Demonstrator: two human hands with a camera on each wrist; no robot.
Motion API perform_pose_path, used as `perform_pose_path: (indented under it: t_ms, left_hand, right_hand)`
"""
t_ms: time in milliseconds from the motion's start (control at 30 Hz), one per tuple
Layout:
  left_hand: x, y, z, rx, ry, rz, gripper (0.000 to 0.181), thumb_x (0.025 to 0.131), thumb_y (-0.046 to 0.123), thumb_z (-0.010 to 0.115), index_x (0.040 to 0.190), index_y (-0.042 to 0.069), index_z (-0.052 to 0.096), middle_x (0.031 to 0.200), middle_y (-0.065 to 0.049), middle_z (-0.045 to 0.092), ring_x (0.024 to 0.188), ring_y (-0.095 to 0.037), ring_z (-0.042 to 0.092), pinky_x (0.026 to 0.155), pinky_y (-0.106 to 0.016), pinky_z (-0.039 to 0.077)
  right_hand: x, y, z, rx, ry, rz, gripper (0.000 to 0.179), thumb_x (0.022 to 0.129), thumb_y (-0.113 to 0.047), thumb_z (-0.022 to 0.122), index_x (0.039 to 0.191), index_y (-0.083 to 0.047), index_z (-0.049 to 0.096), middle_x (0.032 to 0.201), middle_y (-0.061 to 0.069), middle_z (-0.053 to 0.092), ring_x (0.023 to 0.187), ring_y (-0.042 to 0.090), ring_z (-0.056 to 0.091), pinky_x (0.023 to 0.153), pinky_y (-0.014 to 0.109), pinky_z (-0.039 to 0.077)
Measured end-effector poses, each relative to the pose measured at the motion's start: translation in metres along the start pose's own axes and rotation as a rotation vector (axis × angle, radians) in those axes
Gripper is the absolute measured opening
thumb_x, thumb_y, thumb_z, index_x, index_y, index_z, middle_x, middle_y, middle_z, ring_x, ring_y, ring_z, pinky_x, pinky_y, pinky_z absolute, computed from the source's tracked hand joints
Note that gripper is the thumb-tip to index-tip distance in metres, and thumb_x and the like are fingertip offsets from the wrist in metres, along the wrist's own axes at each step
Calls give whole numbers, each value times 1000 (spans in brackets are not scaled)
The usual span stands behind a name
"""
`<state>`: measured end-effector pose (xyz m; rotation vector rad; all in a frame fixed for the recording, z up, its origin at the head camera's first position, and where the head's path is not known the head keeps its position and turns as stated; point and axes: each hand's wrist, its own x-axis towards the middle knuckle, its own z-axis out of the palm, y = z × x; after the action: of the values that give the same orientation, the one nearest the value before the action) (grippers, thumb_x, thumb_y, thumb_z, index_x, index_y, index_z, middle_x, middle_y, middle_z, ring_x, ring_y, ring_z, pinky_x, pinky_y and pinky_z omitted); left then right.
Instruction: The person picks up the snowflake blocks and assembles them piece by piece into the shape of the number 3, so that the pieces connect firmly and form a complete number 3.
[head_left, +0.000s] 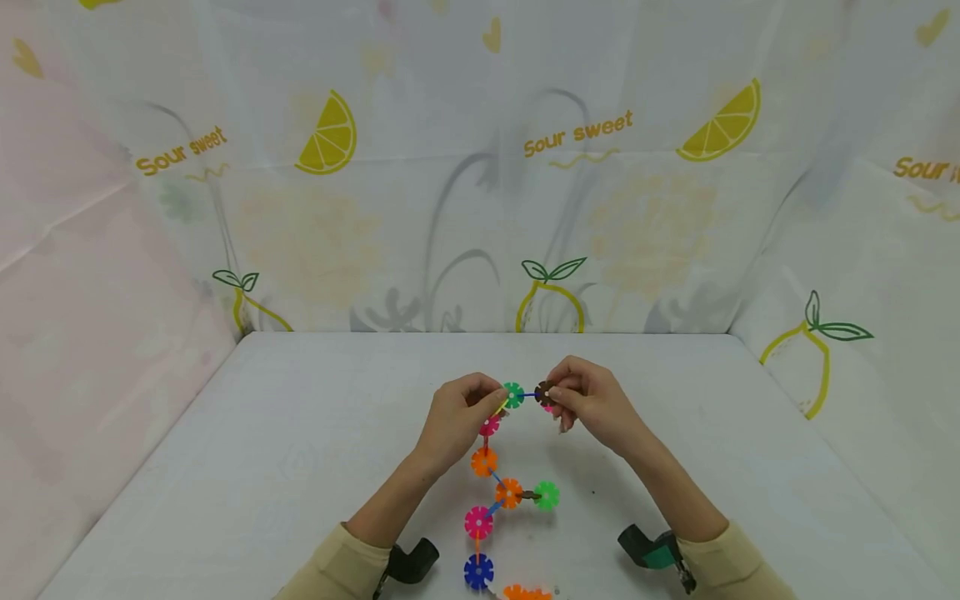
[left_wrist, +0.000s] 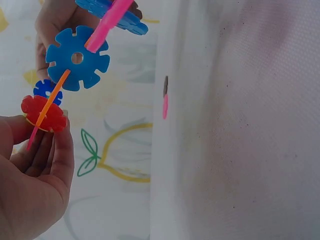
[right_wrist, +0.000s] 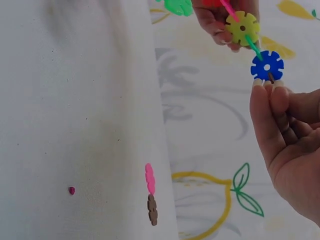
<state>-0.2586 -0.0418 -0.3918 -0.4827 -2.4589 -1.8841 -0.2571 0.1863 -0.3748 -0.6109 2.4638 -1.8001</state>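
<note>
A zigzag chain of notched plastic discs runs down the table in the head view, with orange (head_left: 484, 462), pink (head_left: 478, 522) and dark blue (head_left: 478, 572) discs in it. At its far end my left hand (head_left: 461, 417) pinches a yellow disc (right_wrist: 242, 28), seen edge-on from the head; a red disc (left_wrist: 46, 114) shows beside its fingers. My right hand (head_left: 592, 406) pinches a brown disc (head_left: 544, 392), slotted into a blue disc (right_wrist: 267, 66). Between the hands sits a green disc (head_left: 512, 395). Fingertips partly hide the pinched discs.
A bright green disc (head_left: 547, 496) branches off the chain's right side. Orange discs (head_left: 527, 593) show at the bottom edge. On the table lie a pink piece (right_wrist: 150, 178) and a brown piece (right_wrist: 152, 210), touching. A printed cloth (head_left: 480, 208) stands behind the white table (head_left: 337, 433).
</note>
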Motion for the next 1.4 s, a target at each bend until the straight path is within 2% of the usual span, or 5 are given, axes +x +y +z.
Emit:
perform_pose_path:
  t_ms: [400, 733, 933, 1167, 1400]
  left_hand:
    - [1, 1, -2, 4, 19, -1, 11, 95, 24, 67, 93, 14, 72, 82, -2, 69, 73, -19, 59, 64, -24, 50]
    - [3, 0, -7, -12, -49, -40, 17, 94, 29, 68, 98, 14, 72, 86, -5, 71, 78, -17, 62, 73, -31, 54]
    - [4, 2, -11, -14, -65, -53, 18, 94, 30, 68, 96, 13, 73, 84, -6, 70, 77, -18, 62, 70, -29, 52]
    - [4, 3, -11, -10, -21, -50, 13, 95, 25, 67, 98, 15, 74, 85, -4, 69, 77, -17, 61, 69, -26, 52]
    - [4, 3, -12, -31, 3, -48, 12, 96, 23, 65, 101, 14, 72, 89, -4, 69, 79, -18, 63, 71, -27, 53]
  right_hand:
    - [3, 1, 0, -13, 10, -25, 10, 97, -3, 58, 106, 1, 60, 79, 23, 65, 58, 17, 61, 59, 31, 59]
    - [1, 1, 0, -4, -23, -33, 14, 98, -6, 59, 110, 0, 62, 81, 25, 65, 61, 18, 63, 62, 30, 60]
    - [2, 4, -4, -7, -32, -33, 18, 98, -8, 59, 115, -2, 63, 89, 29, 67, 64, 18, 64, 65, 32, 60]
    - [4, 19, -12, -171, 69, 47, 17, 94, -3, 62, 111, -3, 65, 93, 27, 67, 68, 25, 65, 69, 29, 59]
    - [6, 33, -13, -494, 100, 111, 22, 90, -4, 64, 111, -4, 67, 90, 10, 69, 81, 19, 62, 70, 31, 52]
